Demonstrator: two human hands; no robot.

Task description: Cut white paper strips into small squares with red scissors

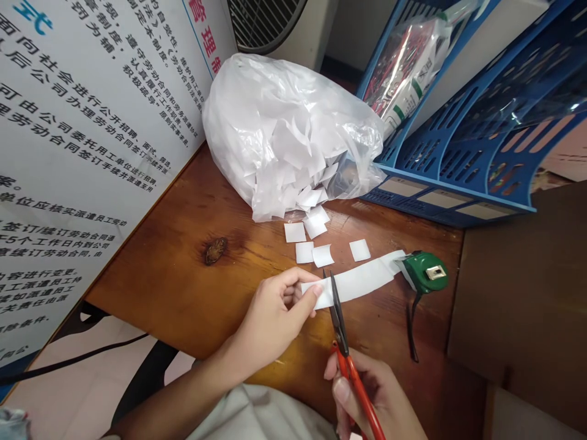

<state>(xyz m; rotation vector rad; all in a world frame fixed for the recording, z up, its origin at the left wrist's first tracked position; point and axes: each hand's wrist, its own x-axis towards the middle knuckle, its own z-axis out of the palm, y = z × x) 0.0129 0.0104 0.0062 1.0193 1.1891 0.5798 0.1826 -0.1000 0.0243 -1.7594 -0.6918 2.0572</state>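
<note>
My left hand (275, 315) pinches the near end of a white paper strip (360, 280) that runs right to a green tape measure (424, 272). My right hand (371, 391) grips red-handled scissors (342, 333), whose dark blades cross the strip just right of my left fingertips. Several small cut white squares (314, 244) lie on the wooden table (183, 244) beyond the strip. Behind them sits a white plastic bag (284, 131) holding many paper pieces, some spilling from its mouth.
A blue plastic file rack (481, 134) stands at the back right with a clear packet in it. A printed board (82, 134) leans along the left. A dark knot (215, 250) marks the table. A brown surface (523, 293) lies at right.
</note>
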